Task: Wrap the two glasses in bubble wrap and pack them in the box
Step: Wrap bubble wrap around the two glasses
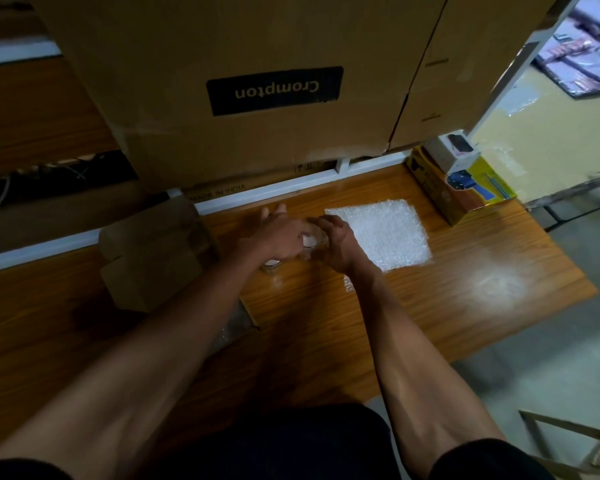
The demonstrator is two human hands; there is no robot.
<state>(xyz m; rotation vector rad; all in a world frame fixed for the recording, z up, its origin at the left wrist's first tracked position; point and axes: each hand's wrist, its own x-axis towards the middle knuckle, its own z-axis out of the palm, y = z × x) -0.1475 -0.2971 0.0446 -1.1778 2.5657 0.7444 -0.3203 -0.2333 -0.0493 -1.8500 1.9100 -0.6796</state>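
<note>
**Two glasses, two hands, one flat sheet of wrap**

Two glasses show. One glass [314,242] sits between the two hands, gripped by the right hand [340,245], whose fingers [328,223] curl over its far side. The second glass [270,265] stands on the counter [465,271] just under the left hand [278,233], partly hidden by it. The left fingers [274,211] lie fairly straight, stretched away from the body; their tips point at the white rail beyond, and whether the thumb touches the held glass cannot be told.

One sheet of bubble wrap [381,233] lies flat on the counter just right of the right fingers, near the wrist. One small brown box [156,254] stands open well left of the left fingers. One yellow carton [461,192] sits beyond the wrap, far right. Both forearms reach forward, converging at the glasses.
</note>
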